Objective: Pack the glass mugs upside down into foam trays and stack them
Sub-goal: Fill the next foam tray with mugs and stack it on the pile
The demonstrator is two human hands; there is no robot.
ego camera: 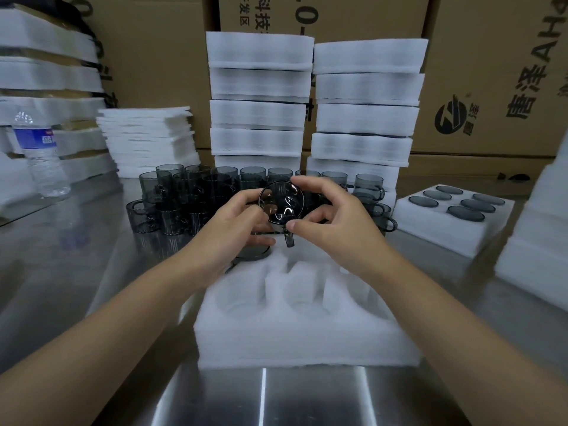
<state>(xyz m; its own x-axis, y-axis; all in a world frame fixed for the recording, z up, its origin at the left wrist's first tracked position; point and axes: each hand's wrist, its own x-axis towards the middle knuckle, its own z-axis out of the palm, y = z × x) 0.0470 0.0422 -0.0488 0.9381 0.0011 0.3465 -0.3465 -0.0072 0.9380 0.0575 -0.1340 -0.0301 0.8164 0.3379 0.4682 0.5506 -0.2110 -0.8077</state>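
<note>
Above the far edge of the foam tray [307,342] you hold one smoked glass mug [281,202] in both hands. Its base is turned toward you and its handle [289,239] hangs down. Left hand [236,222]: fingers curled round the mug's left side. Right hand [332,219]: fingers over the top, thumb at the lower rim beside the handle. Judged step: seating this mug mouth-down. A seated mug [253,253] already occupies the tray's far-left pocket; the near pockets [299,290] look empty. To do it well, tip the mouth fully down and line the handle up with what looks like the pocket's side slot before lowering. Then press on the flat base, never the handle, and let go only once the foam takes it. The glass is dark, glossy and cylindrical, so probably slippery. The foam is white, soft-looking and layered, with round wells; expect slight give. Beyond the tray, loose mugs [172,204] stand on the steel table [92,272]. To the tray's right, a filled tray [430,235] shows six bases up.
</note>
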